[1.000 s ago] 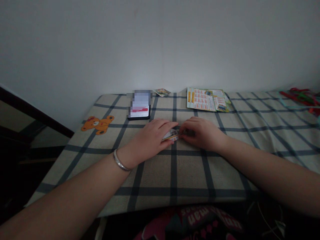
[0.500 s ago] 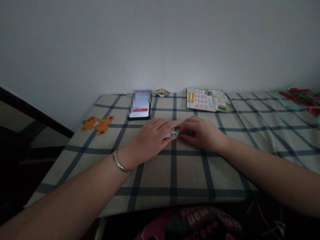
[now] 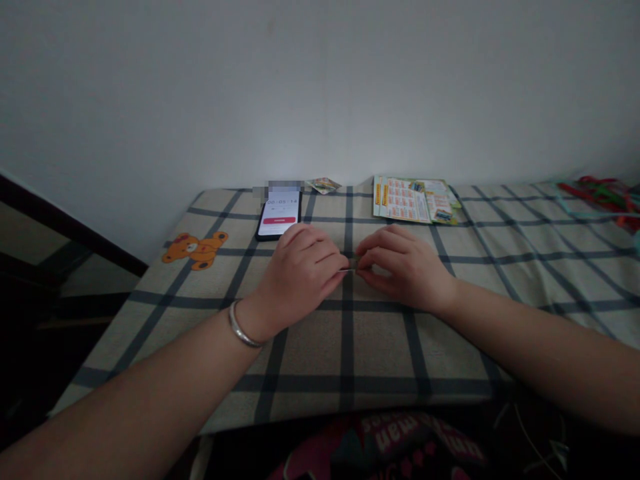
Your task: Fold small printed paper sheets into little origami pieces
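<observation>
My left hand [image 3: 303,267] and my right hand [image 3: 400,265] meet at the middle of a checked cloth-covered table [image 3: 350,333]. Both hands have curled fingers pinching a small folded paper piece [image 3: 349,269], of which only a thin edge shows between the fingertips. A silver bangle [image 3: 241,327] sits on my left wrist. Most of the paper is hidden by my fingers.
A phone [image 3: 280,215] with a lit timer screen lies just behind my left hand. Printed sheets [image 3: 415,199] and a small colourful packet [image 3: 324,185] lie by the wall. A bear print [image 3: 196,248] marks the cloth at left. Red and green strips [image 3: 603,193] lie far right.
My left hand went from lying flat on the paper to curled fingers pinching it. The paper is folded smaller, with less showing. My right hand shifted slightly towards the left one.
</observation>
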